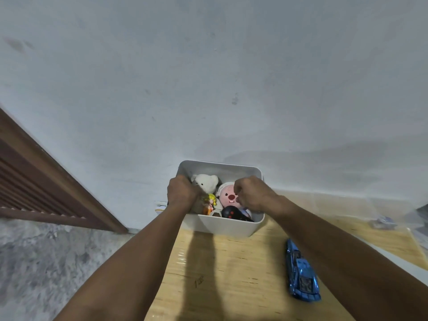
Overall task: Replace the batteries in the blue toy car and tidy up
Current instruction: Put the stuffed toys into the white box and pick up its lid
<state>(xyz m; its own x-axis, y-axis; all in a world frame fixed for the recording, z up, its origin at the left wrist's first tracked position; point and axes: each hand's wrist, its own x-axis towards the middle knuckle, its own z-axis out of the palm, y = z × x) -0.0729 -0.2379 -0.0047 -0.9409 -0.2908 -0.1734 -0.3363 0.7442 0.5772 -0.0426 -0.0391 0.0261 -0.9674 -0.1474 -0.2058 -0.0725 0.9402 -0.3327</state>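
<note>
Head view: both hands are at the white bin [231, 225], so this looks like rummaging or tidying. The left hand [183, 193] has its grip curled over the bin's left rim; the right hand [252, 193] is loosely curled above the toys, whether pinching anything I cannot tell. One blue toy car [302, 272] lies on the surface, near the bin's right front corner. Next: probably reach the car. In the bin: one white bear [206, 181], one pink plush [228, 195], one doll [210, 203], one black toy [232, 213].

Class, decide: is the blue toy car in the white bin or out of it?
Out. The blue toy car lies on the wooden table, nearer the camera than the white bin of toys.

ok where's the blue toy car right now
In the head view, the blue toy car lies on the wooden table, lower right, nearer the camera than the white bin.
</note>
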